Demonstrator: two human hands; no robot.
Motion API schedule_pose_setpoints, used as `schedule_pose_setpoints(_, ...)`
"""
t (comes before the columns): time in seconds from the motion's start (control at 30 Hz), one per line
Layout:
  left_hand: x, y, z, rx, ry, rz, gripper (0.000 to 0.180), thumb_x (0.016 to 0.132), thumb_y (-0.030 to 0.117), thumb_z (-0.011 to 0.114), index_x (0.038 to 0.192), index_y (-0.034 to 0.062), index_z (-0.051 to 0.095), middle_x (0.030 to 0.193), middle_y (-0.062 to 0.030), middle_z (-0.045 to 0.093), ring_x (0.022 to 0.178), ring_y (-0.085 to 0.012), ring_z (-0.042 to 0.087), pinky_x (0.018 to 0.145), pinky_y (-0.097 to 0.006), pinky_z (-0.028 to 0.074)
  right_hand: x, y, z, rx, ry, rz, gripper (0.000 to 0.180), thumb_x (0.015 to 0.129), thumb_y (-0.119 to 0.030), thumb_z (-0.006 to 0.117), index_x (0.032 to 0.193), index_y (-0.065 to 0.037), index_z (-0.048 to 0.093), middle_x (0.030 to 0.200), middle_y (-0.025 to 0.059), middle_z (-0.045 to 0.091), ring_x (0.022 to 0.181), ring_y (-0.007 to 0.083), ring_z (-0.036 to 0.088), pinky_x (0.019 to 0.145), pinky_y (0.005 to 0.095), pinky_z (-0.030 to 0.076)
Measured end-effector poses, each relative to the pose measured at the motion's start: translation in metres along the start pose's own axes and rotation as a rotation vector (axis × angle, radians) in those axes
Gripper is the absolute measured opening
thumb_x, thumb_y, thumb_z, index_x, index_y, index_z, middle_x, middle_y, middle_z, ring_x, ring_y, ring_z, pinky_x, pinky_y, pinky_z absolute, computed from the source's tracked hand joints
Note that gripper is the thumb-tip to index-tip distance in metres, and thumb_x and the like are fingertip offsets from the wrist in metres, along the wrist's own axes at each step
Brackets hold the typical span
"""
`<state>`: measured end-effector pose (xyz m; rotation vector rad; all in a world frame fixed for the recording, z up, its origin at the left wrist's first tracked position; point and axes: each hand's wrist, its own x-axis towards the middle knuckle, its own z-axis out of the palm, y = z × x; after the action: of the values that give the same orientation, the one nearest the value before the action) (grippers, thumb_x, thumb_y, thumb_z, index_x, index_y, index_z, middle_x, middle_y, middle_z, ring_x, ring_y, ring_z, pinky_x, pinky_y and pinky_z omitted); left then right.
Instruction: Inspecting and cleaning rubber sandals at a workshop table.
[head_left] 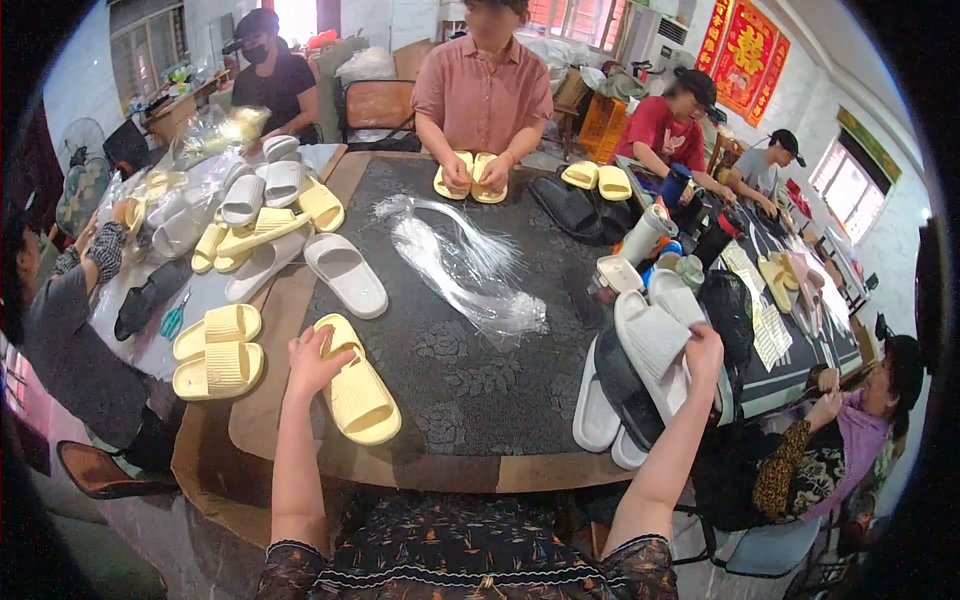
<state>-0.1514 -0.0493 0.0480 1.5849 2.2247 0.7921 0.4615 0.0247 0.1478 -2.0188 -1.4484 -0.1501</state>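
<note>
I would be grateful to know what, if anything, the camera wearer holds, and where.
The left hand is by the strap of a yellow slipper, the right hand at the side of a grey slipper; whether either grips cannot be told.

Dark-topped table [470, 400], yellow slippers [368, 408], gray slippers [596, 408], clear plastic strands [440, 268]

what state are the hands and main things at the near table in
left hand: fingers spread, at yellow slipper
yellow slipper: lying strap up
right hand: at grey slipper, grip unclear
grey slipper: stacked with others
clear strands: loose, spread on dark mat
yellow pair at left: side by side, strap up
</note>
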Motion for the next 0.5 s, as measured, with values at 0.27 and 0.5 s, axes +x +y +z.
schedule_pose_setpoints(0.27, -0.015, 0.033, 0.018, 0.276, 0.215, 0.035, 0.061, 0.069, 0.043, 0.073, 0.116, 0.0065, 0.058, 0.105, -0.0219, 0.056, 0.103, -0.0384, 0.048, 0.087, -0.048, 0.042, -0.1, -0.112, -0.01, 0.203, 0.437, -0.305, 0.036, 0.08, -0.006, 0.061, 0.116, 0.001, 0.056, 0.11, 0.018, 0.059, 0.113, 0.0368, 0.048, 0.099, 0.0446, 0.036)
schedule_pose_setpoints(0.5, -0.054, 0.086, 0.059, 0.294, 0.001, -0.006, 0.081, 0.07, 0.058, 0.068, 0.118, -0.0054, 0.051, 0.113, -0.0235, 0.051, 0.106, -0.037, 0.049, 0.085, -0.045, 0.047, -0.216, -0.215, 0.051, 0.565, -0.442, -0.635, 0.048, 0.073, -0.024, 0.075, 0.113, -0.005, 0.058, 0.108, 0.0104, 0.056, 0.095, 0.0287, 0.052, 0.083, 0.0397, 0.045)
